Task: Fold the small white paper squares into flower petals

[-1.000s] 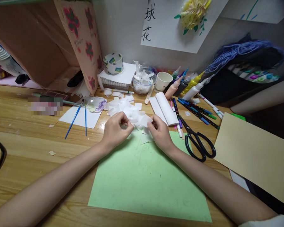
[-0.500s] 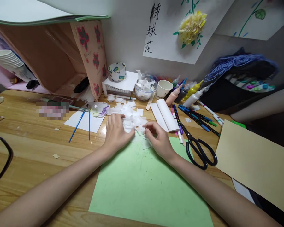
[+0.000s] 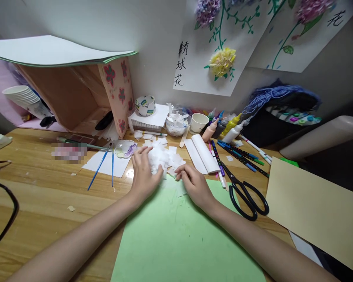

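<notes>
A heap of small white paper pieces [image 3: 161, 156] lies at the far edge of a green sheet [image 3: 182, 235]. Against the heap's left side is my left hand [image 3: 144, 174], its fingers apart and the thumb reaching toward the paper. On the other side, my right hand [image 3: 194, 184] has its fingers curled in close to the thumb at the heap's near right edge. Whatever those fingertips may hold is hidden. A few thin white scraps [image 3: 181, 191] lie on the green sheet beside the right hand.
Black-handled scissors [image 3: 247, 196] lie right of the green sheet, near several pens [image 3: 244, 154] and a rolled white paper [image 3: 204, 154]. Behind stand a bowl of scraps [image 3: 178, 122], a paper cup [image 3: 199, 123] and paint bottles [image 3: 210, 131]. Left are two blue brushes [image 3: 98, 170] and a palette [image 3: 126, 149].
The view has tilted upward, showing more of the wall drawings. My right hand's fingers have curled in more, and my left hand has drawn in slightly at the heap's side.
</notes>
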The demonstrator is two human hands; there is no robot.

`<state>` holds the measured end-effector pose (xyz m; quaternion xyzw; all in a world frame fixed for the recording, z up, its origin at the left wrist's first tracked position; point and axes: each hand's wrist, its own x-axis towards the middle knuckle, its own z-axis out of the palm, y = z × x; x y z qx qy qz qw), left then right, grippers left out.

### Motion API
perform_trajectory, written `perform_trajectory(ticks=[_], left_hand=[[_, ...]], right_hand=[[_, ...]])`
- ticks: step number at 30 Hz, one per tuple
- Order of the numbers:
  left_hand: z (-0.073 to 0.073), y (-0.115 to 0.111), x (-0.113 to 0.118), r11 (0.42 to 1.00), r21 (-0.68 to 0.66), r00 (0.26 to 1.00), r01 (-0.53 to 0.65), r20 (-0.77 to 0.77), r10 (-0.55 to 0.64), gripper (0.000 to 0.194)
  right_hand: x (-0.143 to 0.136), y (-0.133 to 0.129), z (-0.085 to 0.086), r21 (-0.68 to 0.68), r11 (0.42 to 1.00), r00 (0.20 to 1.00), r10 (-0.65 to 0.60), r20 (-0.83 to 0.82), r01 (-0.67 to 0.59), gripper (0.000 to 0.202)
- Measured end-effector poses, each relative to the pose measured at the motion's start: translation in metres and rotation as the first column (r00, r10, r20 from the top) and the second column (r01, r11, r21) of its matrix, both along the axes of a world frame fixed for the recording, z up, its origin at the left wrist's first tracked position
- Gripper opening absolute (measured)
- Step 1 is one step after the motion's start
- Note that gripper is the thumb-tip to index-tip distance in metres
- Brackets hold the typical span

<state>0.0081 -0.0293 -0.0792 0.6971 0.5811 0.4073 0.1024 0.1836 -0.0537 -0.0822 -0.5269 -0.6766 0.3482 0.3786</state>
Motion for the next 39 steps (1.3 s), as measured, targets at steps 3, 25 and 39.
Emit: perform_trajectory(ticks=[3, 25, 39], left_hand=[[0.003, -0.004, 0.002, 0.993, -0.044, 0.982, 0.112, -0.15, -0.117, 0.05], [0.011, -0.011, 0.004, 0.91, -0.097, 0.864, 0.403, -0.286, -0.413, 0.012], [0.013, -0.007, 0.002, 0.929, -0.107, 0.917, 0.354, -0.154, -0.368, 0.013]], right_hand=[[0.0, 0.001, -0.001, 0.11, 0.992, 0.998, -0.055, -0.01, 0.056, 0.021], [-0.001, 0.002, -0.004, 0.109, 0.993, 0.985, -0.014, -0.172, 0.033, 0.011], [0.002, 0.008, -0.006, -0.07, 0.982, 0.847, 0.116, -0.519, -0.177, 0.022]])
